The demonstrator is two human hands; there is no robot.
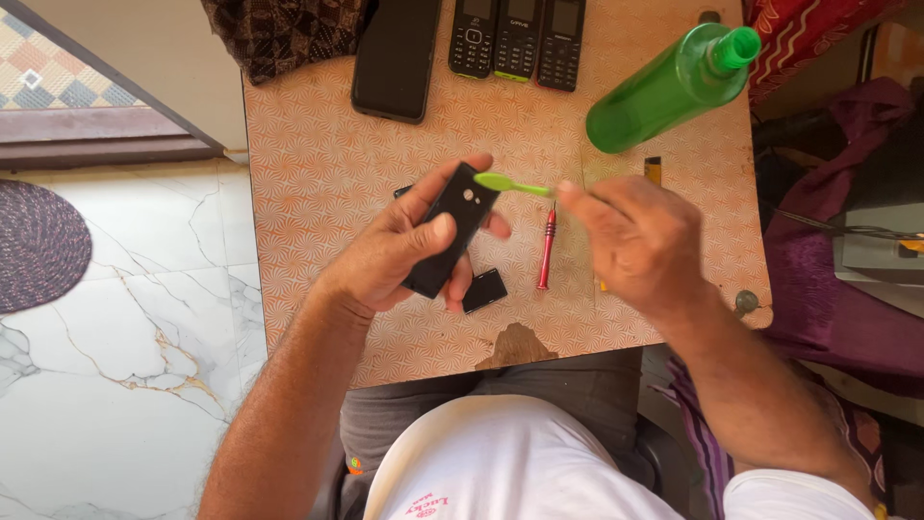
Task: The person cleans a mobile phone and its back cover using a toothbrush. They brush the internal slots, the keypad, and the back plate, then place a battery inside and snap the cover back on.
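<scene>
One phone open in hand, brush on its back

Both hands are at work in the middle of the frame, above a desk (318, 173) covered in an orange fan pattern. The left hand (404, 252) is clasped around a small black phone (445, 231), thumb across its lower half and fingers behind, holding it tilted with its back side up; a small round camera opening shows near its upper end. The right hand (635, 236) pinches the handle of a green brush (510, 184) between fingertips, and the bristle end rests on the upper end of the phone.

Judging by how things lie, the opening-up looks done and the cleaning is under way. A black flat part (484, 289), likely a battery or cover, lies on the desk just below the held phone, and another dark piece (402, 192) peeks out behind the left fingers. A red-handled screwdriver (547, 248) lies between the two hands, untouched. Putting the loose parts back appears to be left.

Toward the top of the frame sit a black smartphone (397, 58) and three keypad phones (518, 39) side by side, well apart from the hands. A green plastic bottle (664, 91) lies tilted at upper right. A coin-like disc (747, 301) rests at the desk's right edge.
</scene>
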